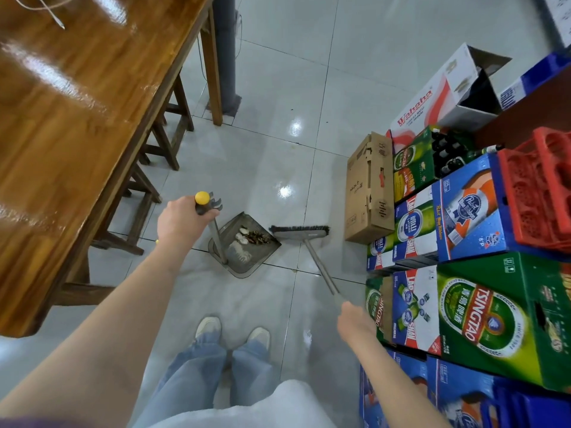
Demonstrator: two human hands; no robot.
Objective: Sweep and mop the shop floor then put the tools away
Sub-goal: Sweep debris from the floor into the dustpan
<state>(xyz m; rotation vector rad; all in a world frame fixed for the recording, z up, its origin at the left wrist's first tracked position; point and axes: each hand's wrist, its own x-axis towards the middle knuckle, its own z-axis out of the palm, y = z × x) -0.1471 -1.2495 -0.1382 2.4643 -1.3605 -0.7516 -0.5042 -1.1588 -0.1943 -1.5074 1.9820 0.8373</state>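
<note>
Standing on the grey tiled floor [272,97], feet together, looking down. My left hand [182,222] has its grip curled tight round the top of the dustpan handle [216,236], just under the yellow cap [202,198]; the handle stands nearly upright. The dustpan [247,257] sits flat on the floor ahead of my shoes [233,332], mouth facing right. Inside it, near the open lip, a small heap of sweepings [251,236]: pale scraps and dark brown bits. My right hand [353,321] wraps the broom stick [321,267] low down; the fingers are on the far side, so I see only the back of the hand, grip closed round the stick. The stick slants away from me to the left. The broom head [301,232] rests on the floor, bristles up against the lip of the dustpan, just beside the heap. To my right, stacked beer cartons [463,307] in green, blue and red, near my right wrist. A plain brown cardboard box [367,189] stands beyond the broom head. Red plastic crates [537,186] sit on top of the cartons further right. To my left, a glossy wooden worktop [77,112], with wooden stools [145,193] tucked beneath it.
</note>
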